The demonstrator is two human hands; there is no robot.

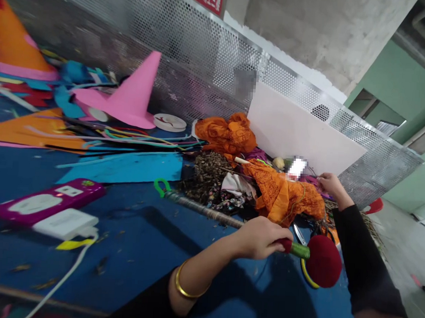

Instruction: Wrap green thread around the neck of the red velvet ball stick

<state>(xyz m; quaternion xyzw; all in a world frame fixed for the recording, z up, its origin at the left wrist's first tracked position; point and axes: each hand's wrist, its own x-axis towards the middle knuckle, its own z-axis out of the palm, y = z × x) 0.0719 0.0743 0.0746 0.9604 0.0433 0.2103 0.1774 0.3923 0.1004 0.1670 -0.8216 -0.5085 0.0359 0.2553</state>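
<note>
My left hand (265,237), with a gold bangle on the wrist, is closed around a wrapped stick (209,213). The stick has a green loop at its far left end and a round dark red head (324,262) with a green neck at the right end. Farther right, my right hand (332,185) reaches over the pile with fingers pinched by some purple cloth (313,182); what they hold is too small to make out. Orange patterned cloth (282,191) lies between the hands. Scissors (299,234) lie partly hidden behind the red head.
On the blue table (129,254) lie a purple case (50,200), a white power bank (66,223) with a cable, a blue sheet (133,166) and dried plant bits (212,171). A pink cone hat (130,95) stands behind. A perforated metal panel (204,49) and white board (299,130) border the back.
</note>
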